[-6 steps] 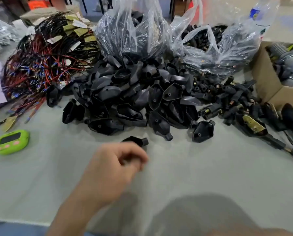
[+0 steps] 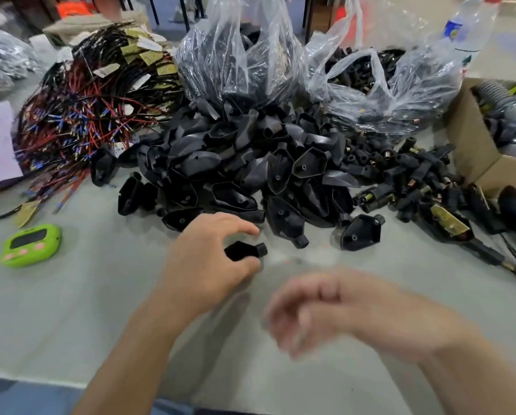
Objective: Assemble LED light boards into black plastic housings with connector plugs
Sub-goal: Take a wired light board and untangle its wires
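Note:
My left hand (image 2: pixel 208 259) holds one black plastic housing (image 2: pixel 244 250) between thumb and fingers, just above the grey table, in front of the heap. A big pile of black housings (image 2: pixel 250 172) lies mid-table. Right of it spreads a scatter of black connector plugs (image 2: pixel 406 181) with brass ends. Further right lie assembled units, one showing a yellowish LED board (image 2: pixel 447 220). My right hand (image 2: pixel 319 310) is blurred, lower right of the left hand, fingers loosely curled, holding nothing that I can make out.
Two clear plastic bags (image 2: pixel 244 61) of black parts stand behind the pile. A tangle of red and black wires (image 2: pixel 91 109) fills the left. A green timer (image 2: pixel 30 245) lies at front left. A cardboard box (image 2: pixel 472 154) and a water bottle (image 2: pixel 466 28) stand at right.
My left hand moved forward and opened around the housing, now gripping it. My right hand came into view from the lower right.

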{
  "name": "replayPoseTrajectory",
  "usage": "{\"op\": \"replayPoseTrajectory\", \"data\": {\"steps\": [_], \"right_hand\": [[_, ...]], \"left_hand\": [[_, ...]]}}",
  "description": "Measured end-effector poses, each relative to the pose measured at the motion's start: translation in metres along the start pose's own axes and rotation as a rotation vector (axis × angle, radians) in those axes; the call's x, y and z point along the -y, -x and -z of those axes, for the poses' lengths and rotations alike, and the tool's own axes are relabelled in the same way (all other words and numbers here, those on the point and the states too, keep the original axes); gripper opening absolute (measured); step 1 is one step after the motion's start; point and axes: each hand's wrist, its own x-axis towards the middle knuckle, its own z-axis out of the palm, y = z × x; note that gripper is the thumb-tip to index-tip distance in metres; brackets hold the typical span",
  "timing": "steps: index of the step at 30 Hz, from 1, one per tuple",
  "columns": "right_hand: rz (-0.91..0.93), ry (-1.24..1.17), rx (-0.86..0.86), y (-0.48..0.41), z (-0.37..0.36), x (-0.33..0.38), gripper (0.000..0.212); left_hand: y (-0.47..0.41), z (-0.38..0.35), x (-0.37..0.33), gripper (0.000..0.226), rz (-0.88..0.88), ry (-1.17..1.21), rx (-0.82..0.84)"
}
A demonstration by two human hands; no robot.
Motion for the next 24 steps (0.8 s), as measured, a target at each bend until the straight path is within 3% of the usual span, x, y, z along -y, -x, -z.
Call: {"op": "replayPoseTrajectory", "data": {"steps": [2, 4, 7, 10, 14, 20, 24], "right_hand": [[0.077, -0.039, -0.346, -0.045, 0.006, 0.020, 0.021], [0.152, -0.099, -0.657, -0.075, 0.011, 0.018, 0.029], [0.172, 0.261, -0.884, -0.104, 0.015, 0.008, 0.028], [0.199, 0.542, -0.891, -0.126, 0.025, 0.005, 0.035], [0.192, 0.665, -0.897, -0.153, 0.054, 0.019, 0.039], [0.234, 0.662, -0.916, -0.182, 0.081, 0.032, 0.042], [0.337, 0.536, -0.958, -0.170, 0.075, 0.022, 0.021]], "left_hand": [[-0.004, -0.007, 0.009, 0.043, 0.017, -0.115, 0.120], [-0.011, -0.011, 0.015, 0.040, 0.038, -0.067, 0.051], [-0.027, -0.020, 0.020, 0.035, 0.044, 0.030, -0.103], [-0.057, -0.030, 0.019, 0.030, -0.002, -0.002, -0.192], [-0.109, -0.035, 0.026, 0.032, -0.016, -0.064, -0.176], [-0.157, -0.036, 0.034, 0.035, -0.025, -0.039, -0.184], [-0.131, -0.037, 0.033, 0.065, -0.072, 0.221, -0.228]]}}
